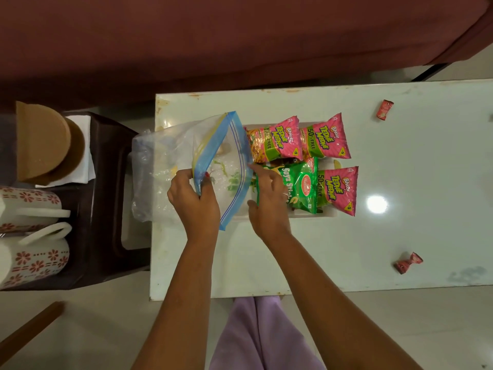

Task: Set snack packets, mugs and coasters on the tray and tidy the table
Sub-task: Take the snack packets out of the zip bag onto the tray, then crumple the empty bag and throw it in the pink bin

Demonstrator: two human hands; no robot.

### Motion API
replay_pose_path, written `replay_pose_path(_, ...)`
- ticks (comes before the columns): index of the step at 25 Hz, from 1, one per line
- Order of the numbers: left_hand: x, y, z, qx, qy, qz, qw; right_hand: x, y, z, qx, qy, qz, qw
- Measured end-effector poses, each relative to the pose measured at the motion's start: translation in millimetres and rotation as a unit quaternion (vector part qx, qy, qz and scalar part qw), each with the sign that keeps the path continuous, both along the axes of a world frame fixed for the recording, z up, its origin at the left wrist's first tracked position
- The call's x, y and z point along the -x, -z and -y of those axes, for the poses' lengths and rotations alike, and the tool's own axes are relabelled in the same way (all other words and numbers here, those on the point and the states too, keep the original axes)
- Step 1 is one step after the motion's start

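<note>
A clear zip bag (170, 166) with a blue and yellow seal lies open at the left end of the white table (400, 182). My left hand (194, 198) pinches its near rim. My right hand (266, 206) holds the far rim and rests against a green snack packet (301, 185). Three pink snack packets (282, 140) (328, 137) (338, 190) lie with the green one on a white tray (328, 213). Two white floral mugs (29, 206) (34, 260) and round brown coasters (42, 142) sit on a dark stool at the left.
Two small red candy wrappers (384, 110) (408, 263) lie on the right part of the table. The dark stool (106, 209) stands against the table's left edge, with a white napkin (85, 166) under the coasters. A maroon sofa (213, 36) runs along the far side.
</note>
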State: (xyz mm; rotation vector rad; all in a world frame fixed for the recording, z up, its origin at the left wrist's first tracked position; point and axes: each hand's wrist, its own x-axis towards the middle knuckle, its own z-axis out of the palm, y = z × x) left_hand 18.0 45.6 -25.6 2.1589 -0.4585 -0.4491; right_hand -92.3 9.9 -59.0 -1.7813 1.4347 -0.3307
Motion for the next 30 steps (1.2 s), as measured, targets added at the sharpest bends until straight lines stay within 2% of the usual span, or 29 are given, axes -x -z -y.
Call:
replay_pose_path(4,0,-20,1,0.036,0.017,-0.019,0.999,-23,-21,-4,-0.021,-0.029,0.079,0.996)
replay_pose_path(7,-1,-41,0,0.07,0.092,-0.05,0.992,-31,-43,-1,0.011,-0.034,0.135,0.99)
replay_pose_path(10,-6,-79,-2,0.096,0.235,-0.11,0.961,-39,-80,5,0.055,-0.024,0.214,0.975)
replay_pose_path(12,-12,-110,-5,0.094,0.311,-0.116,0.939,-43,-111,10,0.069,-0.006,0.255,0.964)
replay_pose_path(15,-23,-159,-9,0.129,0.378,-0.134,0.907,-44,-162,15,0.025,0.004,0.341,0.94)
replay_pose_path(18,-30,-208,-14,0.193,0.387,-0.154,0.888,-34,-211,23,0.057,-0.022,0.351,0.934)
replay_pose_path(22,-40,-259,-16,0.28,0.326,-0.142,0.892,-7,-275,38,0.105,-0.053,0.335,0.935)
replay_pose_path(25,-42,-307,-9,0.348,0.301,-0.183,0.869,13,-323,34,0.116,-0.016,0.322,0.939)
replay_pose_path(27,-39,-338,-2,0.363,0.305,-0.19,0.86,26,-350,31,0.08,-0.007,0.372,0.925)
replay_pose_path(30,-24,-364,7,0.35,0.324,-0.209,0.854,31,-379,20,-0.061,-0.057,0.398,0.913)
